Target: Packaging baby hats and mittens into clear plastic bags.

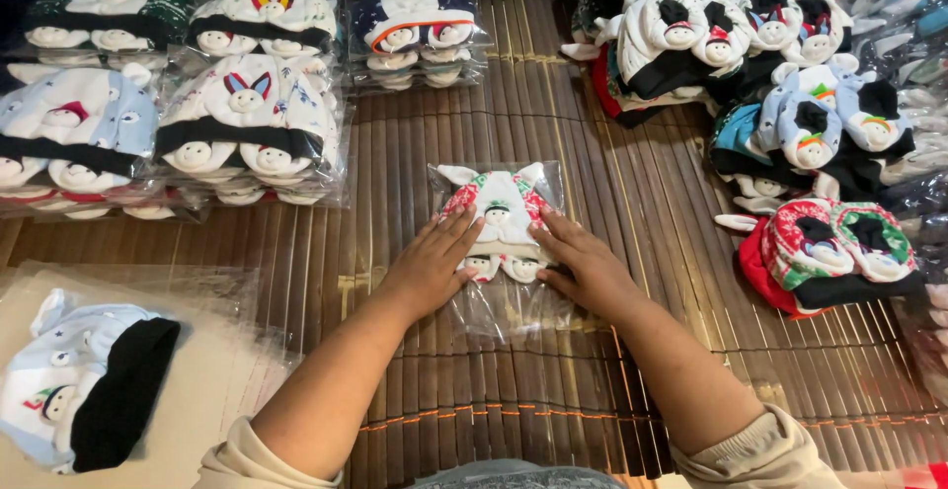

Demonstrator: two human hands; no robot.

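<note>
Pressing flat from both sides, the left hand (432, 267) and right hand (583, 264) rest palm-down with fingers extended on a clear plastic bag (504, 296) that lies at the centre of the frame on a slatted bamboo mat (632, 203). Inside the bag sits a small red, white and green knit hat (499, 214). The bag's long axis runs straight away from the person, toward the top of the frame; the hat occupies its far end, between and just ahead of the fingertips. Both hands stand equally near. Neither hand grips anything. Bagged hat stacks (247, 133) lie upper left; loose hats (790, 123) lie upper right.
</note>
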